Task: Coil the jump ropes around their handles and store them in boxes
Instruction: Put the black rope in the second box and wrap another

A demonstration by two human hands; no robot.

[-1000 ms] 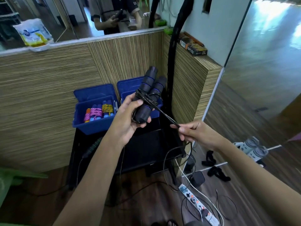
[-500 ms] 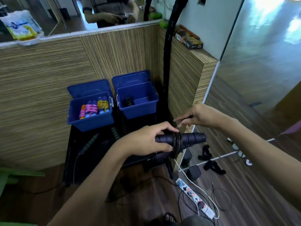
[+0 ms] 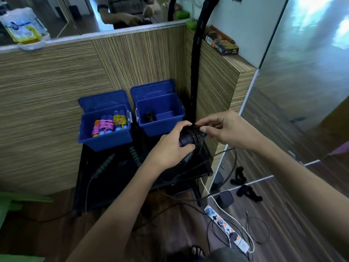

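A striped wood-grain partition wraps the corner, and a low black table (image 3: 105, 188) is pushed into it. Everything is easiest to place from the right-hand blue box (image 3: 160, 118) at the back of that table. Its lid stands open behind it, and a small dark coil lies at its left inner wall. Just beside it to the left sits the other blue box (image 3: 105, 137), holding bundles wound in pink (image 3: 103, 125) and yellow (image 3: 119, 119) rope around blue handles. In front of that pair, on the table top, lie two loose dark handles with green bands (image 3: 134, 152).

Just in front of the right-hand box's near right corner, both hands meet on the black jump rope handles (image 3: 190, 138). The left hand (image 3: 170, 148) grips the handle ends, thumb under and fingers over. The right hand (image 3: 224, 129) pinches the black rope at the top of the coil wound round the handles. Below and to the right, on the wooden floor, lies a white power strip (image 3: 225, 228) among loose cables.
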